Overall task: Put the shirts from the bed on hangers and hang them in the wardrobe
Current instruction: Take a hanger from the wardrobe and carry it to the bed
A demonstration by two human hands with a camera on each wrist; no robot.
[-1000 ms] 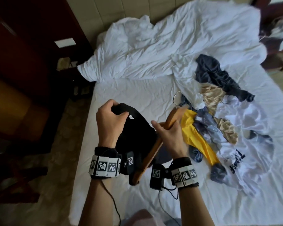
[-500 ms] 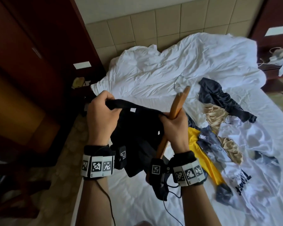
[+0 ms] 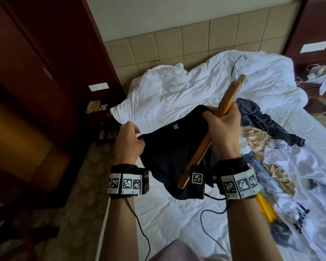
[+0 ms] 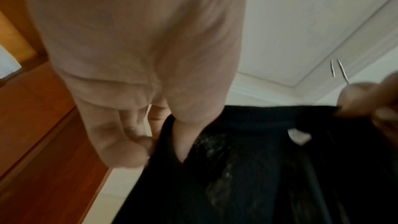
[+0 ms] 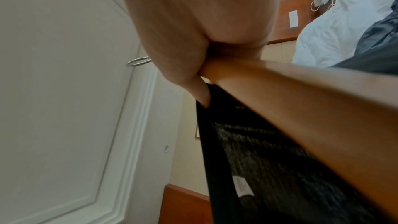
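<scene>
over bed, left hand pinches black shirt; right hand grasps shirt and hanger

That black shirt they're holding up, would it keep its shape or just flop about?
Probably floppy: the black shirt sags between the left hand and right hand. Likely light, since fingertip pinches hold it. The wooden hanger looks stiff and should give it shape.
</scene>
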